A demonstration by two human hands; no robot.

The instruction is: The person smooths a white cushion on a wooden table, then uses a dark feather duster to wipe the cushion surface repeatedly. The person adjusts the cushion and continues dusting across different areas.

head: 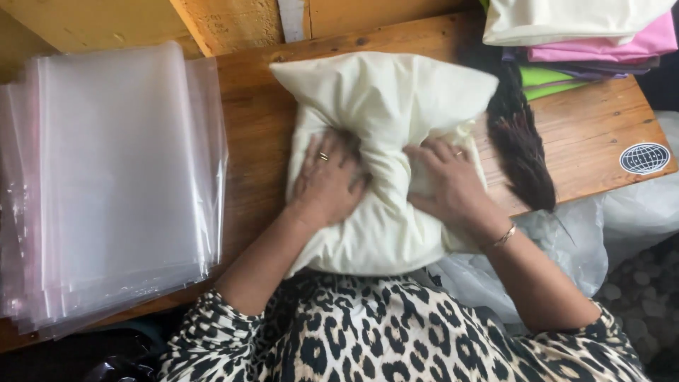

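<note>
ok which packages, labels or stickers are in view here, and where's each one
Stack of clear plastic bags: left side of the wooden table, flat, rectangular, transparent.
Round sticker: table's right end, dark with a white globe grid.
Pale plastic sheeting: below the table's right edge, crumpled.

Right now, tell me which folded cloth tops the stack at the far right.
The cream folded cloth tops it; pink, purple and green ones lie beneath.
</note>
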